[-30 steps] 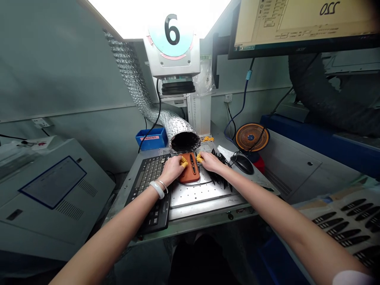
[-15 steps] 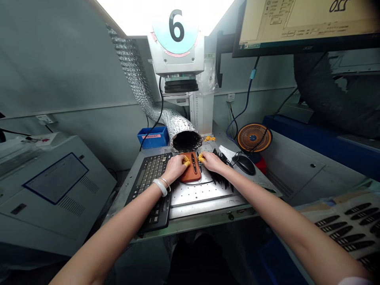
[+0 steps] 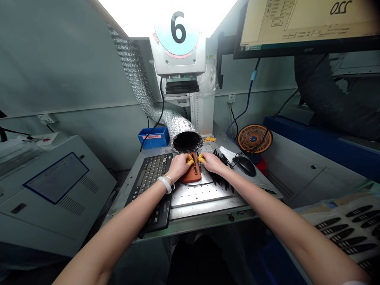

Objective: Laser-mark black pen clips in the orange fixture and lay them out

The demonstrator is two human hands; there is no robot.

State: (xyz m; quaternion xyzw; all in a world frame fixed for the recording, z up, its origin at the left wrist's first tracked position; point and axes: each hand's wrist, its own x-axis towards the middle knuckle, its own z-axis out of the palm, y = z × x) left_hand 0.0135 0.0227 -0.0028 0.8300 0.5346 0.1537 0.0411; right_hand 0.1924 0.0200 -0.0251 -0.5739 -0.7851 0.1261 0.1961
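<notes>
An orange-brown block point(image 3: 191, 177) with a long slot lies on the perforated metal plate point(image 3: 190, 194) below the machine head. A slim black blade-shaped piece point(image 3: 195, 169) sits in the slot. My left hand point(image 3: 181, 165), with yellow finger covers, reaches over the block, its fingers closed at the upper part of that piece; the fingertips' exact grip is partly hidden. Just right of the block, my right hand point(image 3: 209, 161), also in yellow finger covers, is pinched at another slim black piece point(image 3: 200, 165). A pile of black pieces point(image 3: 221, 180) lies under and beside my right wrist.
A black keyboard point(image 3: 150, 174) lies left of the plate, and a mouse point(image 3: 244, 164) to the right. Behind the block opens a silver duct point(image 3: 182, 126), beside a blue bin point(image 3: 153, 138). The machine head point(image 3: 181, 65) hangs above. An orange fan point(image 3: 254, 138) stands right.
My left hand has moved right, from the block's left side onto the black piece in the slot. My right hand stays almost where it was beside the block.
</notes>
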